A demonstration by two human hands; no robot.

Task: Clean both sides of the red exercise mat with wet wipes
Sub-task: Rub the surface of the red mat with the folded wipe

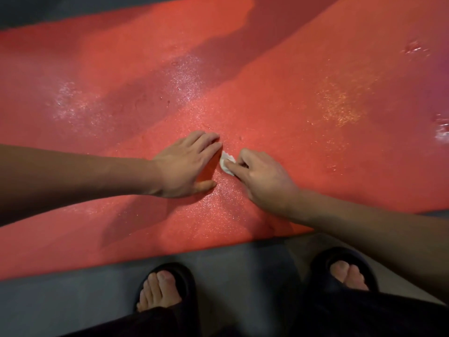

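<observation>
Mat: I see the red exercise mat (267, 93) spread flat on the floor, filling most of the view from left edge to right, its near edge running just ahead of my feet. Its grainy surface carries pale glistening patches at the left, centre and far right, and long darker bands of shadow cross its upper part.
Floor: grey floor (60, 302) shows below the mat's near edge and in a dark strip at the top left corner.
Left hand: my left hand (187, 164) lies palm down on the mat near its middle, fingers (209, 142) straight and close together, thumb spread toward me, pressing flat and holding nothing.
Right hand: my right hand (262, 176) sits just beside the left, its fingers curled down onto a wet wipe and pinning it against the mat.
Feet: my two feet in black open-toed slippers (184, 283) stand on the floor just short of the mat, with dark trouser legs at the bottom edge.
Wipe: the small white wet wipe (227, 162) is bunched up between the two hands, touching the mat, mostly covered by my right fingertips.
</observation>
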